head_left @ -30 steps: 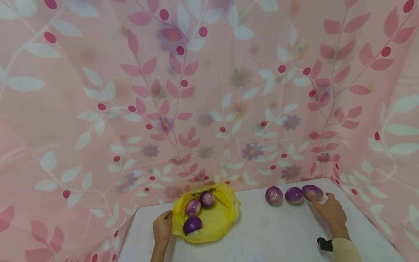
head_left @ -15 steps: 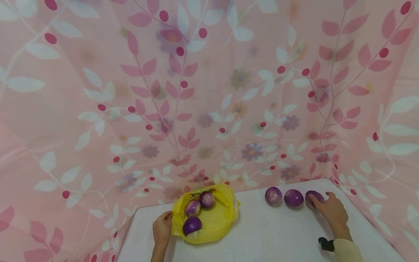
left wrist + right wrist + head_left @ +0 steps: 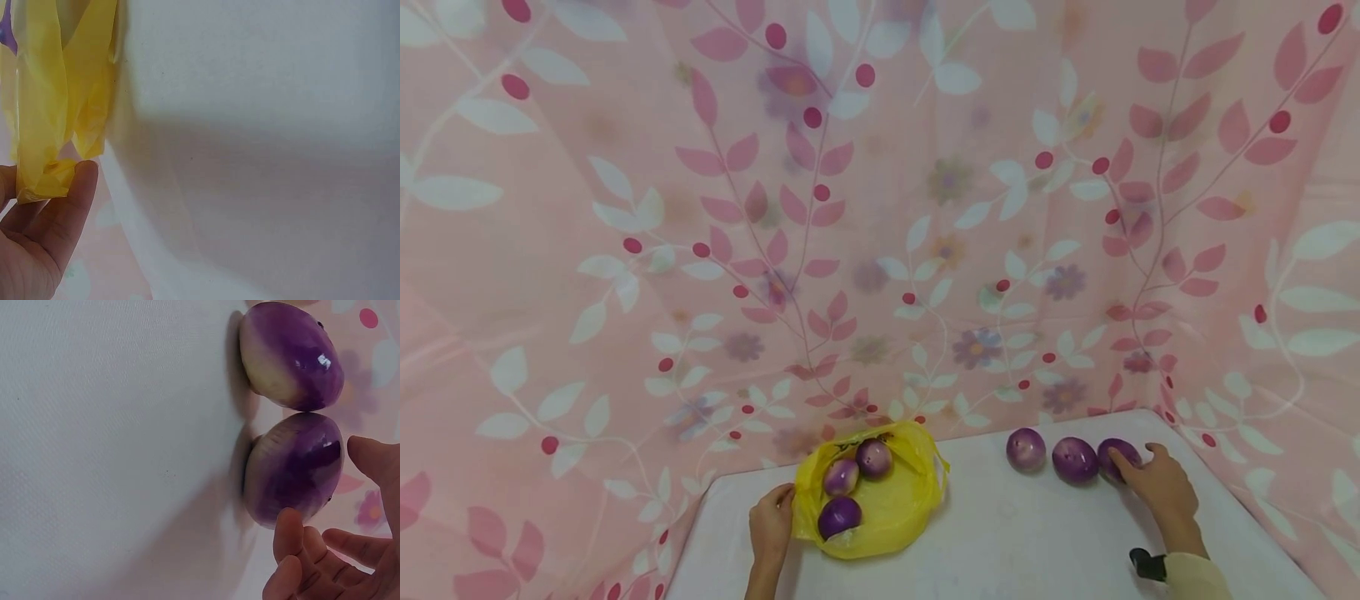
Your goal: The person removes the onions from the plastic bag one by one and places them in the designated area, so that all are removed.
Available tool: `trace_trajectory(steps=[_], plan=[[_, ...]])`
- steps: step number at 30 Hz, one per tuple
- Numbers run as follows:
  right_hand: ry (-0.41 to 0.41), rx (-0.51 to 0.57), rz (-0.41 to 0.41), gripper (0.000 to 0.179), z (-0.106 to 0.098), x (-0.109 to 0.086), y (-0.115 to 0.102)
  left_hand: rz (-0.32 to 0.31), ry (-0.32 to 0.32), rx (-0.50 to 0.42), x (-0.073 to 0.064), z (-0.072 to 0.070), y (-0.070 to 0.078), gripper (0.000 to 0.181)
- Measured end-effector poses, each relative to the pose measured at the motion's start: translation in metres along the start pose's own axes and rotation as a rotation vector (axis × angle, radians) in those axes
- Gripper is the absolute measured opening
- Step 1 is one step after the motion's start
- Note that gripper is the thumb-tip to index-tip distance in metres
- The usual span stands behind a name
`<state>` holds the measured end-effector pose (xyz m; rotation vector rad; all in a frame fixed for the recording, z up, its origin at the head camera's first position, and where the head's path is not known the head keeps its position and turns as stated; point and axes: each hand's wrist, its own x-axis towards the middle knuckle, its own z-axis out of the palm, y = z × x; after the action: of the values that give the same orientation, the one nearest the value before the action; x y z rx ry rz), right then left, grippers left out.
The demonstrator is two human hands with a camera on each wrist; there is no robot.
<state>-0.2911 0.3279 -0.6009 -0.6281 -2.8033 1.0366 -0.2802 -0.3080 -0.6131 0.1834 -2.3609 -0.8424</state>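
Note:
My left hand (image 3: 771, 523) pinches the left edge of a yellow plastic bag (image 3: 891, 533), between thumb and fingers in the left wrist view. The bag lies with its mouth spread, and three glossy purple round vegetables, onion-like with pale patches, sit inside at its left and back. My right hand (image 3: 1163, 483) is at the rightmost purple vegetable (image 3: 1117, 458) of three in a row on the table. Its fingers are spread about that vegetable, a fingertip (image 3: 289, 525) overlapping its edge and the thumb close beside it. The middle vegetable (image 3: 1075, 460) stands right against it; the left one (image 3: 1026, 450) stands slightly apart.
A white-covered table (image 3: 985, 533) carries everything, its back edge close to a pink curtain (image 3: 880, 250) printed with leaves and flowers. A black strap end (image 3: 1147, 565) shows at the right wrist, beside a pale sleeve (image 3: 1195, 577).
The rightmost vegetable has shifted and turned slightly under my right hand, and the middle one has rolled a little towards me. My left hand and the bag have stayed put.

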Motion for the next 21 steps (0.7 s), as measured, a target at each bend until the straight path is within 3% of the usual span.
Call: trace_trajectory(steps=[8,13,21], plan=[[0.034,0.004,-0.048,0.099,-0.003,-0.002,-0.002,-0.002,-0.005,-0.001,-0.001,-0.003,0.001,0.010],[0.052,0.002,-0.134,0.092,-0.004,-0.006,-0.011,-0.006,-0.011,-0.012,0.000,-0.003,0.003,0.010],[0.006,0.005,-0.217,0.089,-0.007,-0.015,-0.030,-0.014,-0.005,-0.014,-0.001,-0.002,0.005,0.010]])
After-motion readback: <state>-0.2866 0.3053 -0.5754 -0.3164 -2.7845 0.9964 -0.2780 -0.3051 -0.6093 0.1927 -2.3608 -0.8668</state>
